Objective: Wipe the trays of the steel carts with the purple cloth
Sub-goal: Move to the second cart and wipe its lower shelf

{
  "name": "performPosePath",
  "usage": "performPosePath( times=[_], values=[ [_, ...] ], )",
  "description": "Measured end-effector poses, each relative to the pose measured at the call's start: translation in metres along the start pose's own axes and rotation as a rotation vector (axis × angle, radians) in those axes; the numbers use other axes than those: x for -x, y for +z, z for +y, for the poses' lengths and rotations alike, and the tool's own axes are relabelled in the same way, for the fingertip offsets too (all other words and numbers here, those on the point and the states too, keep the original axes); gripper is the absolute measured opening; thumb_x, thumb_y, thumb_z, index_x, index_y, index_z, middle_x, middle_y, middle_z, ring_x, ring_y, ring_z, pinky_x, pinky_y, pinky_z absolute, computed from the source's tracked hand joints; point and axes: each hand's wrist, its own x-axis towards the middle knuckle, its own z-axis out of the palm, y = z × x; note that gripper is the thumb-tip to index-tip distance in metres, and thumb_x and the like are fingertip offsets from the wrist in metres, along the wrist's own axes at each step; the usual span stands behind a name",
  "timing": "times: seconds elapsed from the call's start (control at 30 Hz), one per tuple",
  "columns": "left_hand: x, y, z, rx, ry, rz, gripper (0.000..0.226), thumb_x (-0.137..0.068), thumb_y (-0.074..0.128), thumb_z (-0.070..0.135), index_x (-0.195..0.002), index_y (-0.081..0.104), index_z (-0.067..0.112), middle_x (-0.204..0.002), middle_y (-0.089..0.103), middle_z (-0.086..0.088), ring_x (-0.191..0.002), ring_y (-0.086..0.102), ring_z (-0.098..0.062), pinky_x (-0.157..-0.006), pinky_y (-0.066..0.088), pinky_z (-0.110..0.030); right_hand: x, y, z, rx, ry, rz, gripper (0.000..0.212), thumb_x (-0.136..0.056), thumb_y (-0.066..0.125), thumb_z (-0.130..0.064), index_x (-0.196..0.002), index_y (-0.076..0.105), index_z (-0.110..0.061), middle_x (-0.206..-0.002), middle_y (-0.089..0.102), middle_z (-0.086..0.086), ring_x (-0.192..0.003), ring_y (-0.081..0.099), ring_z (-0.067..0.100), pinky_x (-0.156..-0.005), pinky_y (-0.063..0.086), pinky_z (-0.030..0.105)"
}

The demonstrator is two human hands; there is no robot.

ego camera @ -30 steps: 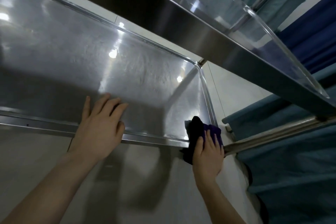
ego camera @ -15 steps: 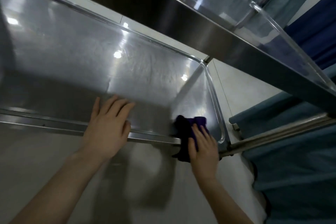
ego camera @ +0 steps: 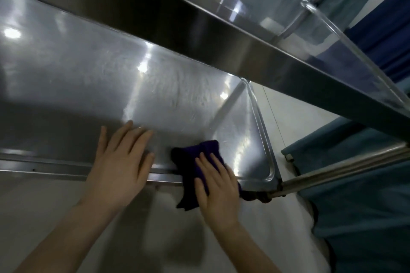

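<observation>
The cloth is dark purple, soft and bunched into a thick wad. It lies across the near rim of the lower tray, close to the tray's right corner. Its far part sits on the tray floor and its near part hangs over the rim toward the person. Its long axis runs near to far, across the rim.

The right hand lies flat on the cloth and presses it, fingers straight, slightly spread and pointing into the tray. The left hand is just beside it to the left, apart from the cloth. Its palm is over the rim and its straight fingers lie flat on the bare steel, holding nothing.

The tray is shallow brushed steel, rectangular with rounded corners and a raised rolled rim. Its floor shows fine swirl marks and bright spots of reflected light. Its long axis runs left to right. An upper tray of the same steel crosses the view diagonally above it. Steel tubes run right from the lower tray's near right corner, against draped teal fabric. Blue fabric hangs farther back. The floor below is pale.
</observation>
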Motion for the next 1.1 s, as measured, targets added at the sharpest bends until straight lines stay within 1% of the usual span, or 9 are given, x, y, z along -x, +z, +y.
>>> performPosePath(
  times=[0.13, 0.23, 0.33, 0.4, 0.57, 0.7, 0.77, 0.93, 1.1],
  values=[
    [-0.002, 0.004, 0.001, -0.039, -0.033, -0.011, 0.05, -0.088, 0.039, 0.036, -0.124, 0.061, 0.009, -0.129, 0.059, -0.011, -0.132, 0.044, -0.034, -0.113, 0.02, -0.061, 0.007, -0.043, 0.088, 0.139, 0.365, -0.144, 0.052, -0.096, 0.028, -0.034, -0.136, 0.055, -0.015, -0.143, 0.052, 0.003, -0.135, 0.045, 0.026, -0.11, 0.035, 0.045],
    [-0.005, 0.007, 0.007, -0.064, -0.049, -0.032, 0.046, -0.087, 0.042, 0.034, -0.12, 0.063, 0.009, -0.127, 0.059, -0.011, -0.131, 0.045, -0.033, -0.113, 0.019, -0.06, -0.004, -0.043, 0.111, 0.286, 0.498, -0.264, 0.055, -0.101, 0.02, -0.036, -0.151, 0.033, -0.019, -0.157, 0.032, 0.001, -0.146, 0.025, 0.02, -0.118, 0.023, 0.044],
    [-0.006, 0.006, 0.013, -0.063, -0.074, -0.031, 0.043, -0.088, 0.042, 0.031, -0.117, 0.064, 0.009, -0.127, 0.06, -0.011, -0.13, 0.046, -0.031, -0.114, 0.021, -0.06, -0.043, -0.024, 0.089, 0.251, 0.663, -0.333, 0.06, -0.102, 0.022, -0.046, -0.156, 0.014, -0.02, -0.164, 0.009, 0.001, -0.15, 0.005, 0.024, -0.12, 0.008, 0.05],
    [-0.006, 0.005, 0.015, -0.041, -0.1, -0.015, 0.043, -0.089, 0.04, 0.03, -0.118, 0.063, 0.008, -0.127, 0.061, -0.01, -0.13, 0.047, -0.03, -0.114, 0.021, -0.059, -0.076, 0.0, 0.058, 0.205, 0.642, -0.4, 0.065, -0.101, 0.02, -0.052, -0.156, 0.007, -0.021, -0.164, -0.002, 0.0, -0.15, -0.004, 0.026, -0.119, -0.001, 0.052],
    [-0.004, 0.007, 0.008, -0.009, -0.129, 0.058, 0.045, -0.089, 0.038, 0.026, -0.121, 0.061, 0.003, -0.127, 0.06, -0.017, -0.129, 0.048, -0.036, -0.111, 0.026, -0.061, -0.13, 0.07, -0.053, 0.08, 0.179, -0.39, 0.073, -0.094, 0.009, -0.064, -0.155, 0.001, -0.025, -0.164, -0.003, -0.001, -0.149, -0.008, 0.025, -0.112, -0.017, 0.05],
    [-0.003, -0.001, -0.005, 0.001, -0.093, 0.059, 0.046, -0.088, 0.041, 0.024, -0.122, 0.06, 0.0, -0.129, 0.057, -0.021, -0.128, 0.046, -0.042, -0.105, 0.032, -0.064, -0.149, 0.065, -0.031, 0.033, 0.02, -0.425, 0.07, -0.093, 0.01, -0.07, -0.154, 0.006, -0.035, -0.163, 0.002, -0.013, -0.149, -0.002, 0.013, -0.115, -0.008, 0.04],
    [0.002, -0.01, -0.02, -0.039, -0.101, 0.046, 0.048, -0.087, 0.041, 0.027, -0.123, 0.06, 0.002, -0.13, 0.057, -0.018, -0.13, 0.045, -0.039, -0.107, 0.033, -0.06, -0.155, 0.05, 0.018, 0.103, 0.104, -0.422, 0.069, -0.095, 0.014, -0.067, -0.155, 0.009, -0.034, -0.163, 0.002, -0.014, -0.149, -0.001, 0.011, -0.118, -0.005, 0.036],
    [0.011, -0.047, -0.103, -0.188, -0.107, -0.002, 0.057, -0.09, 0.034, 0.047, -0.127, 0.055, 0.009, -0.133, 0.053, -0.014, -0.132, 0.039, -0.035, -0.108, 0.033, -0.05, -0.135, -0.009, 0.138, 0.146, 0.647, -0.421, 0.065, -0.099, 0.017, -0.059, -0.156, 0.005, -0.029, -0.164, 0.0, -0.005, -0.15, -0.004, 0.02, -0.12, 0.001, 0.052],
    [0.004, -0.076, -0.165, -0.274, -0.235, -0.077, 0.073, -0.089, 0.023, 0.066, -0.136, 0.045, 0.014, -0.144, 0.044, -0.013, -0.137, 0.032, -0.037, -0.108, 0.031, -0.057, -0.146, 0.01, 0.1, 0.129, 0.678, -0.415, 0.066, -0.099, 0.017, -0.06, -0.156, 0.002, -0.029, -0.164, -0.005, -0.007, -0.15, -0.009, 0.022, -0.119, -0.005, 0.053]
  ],
)
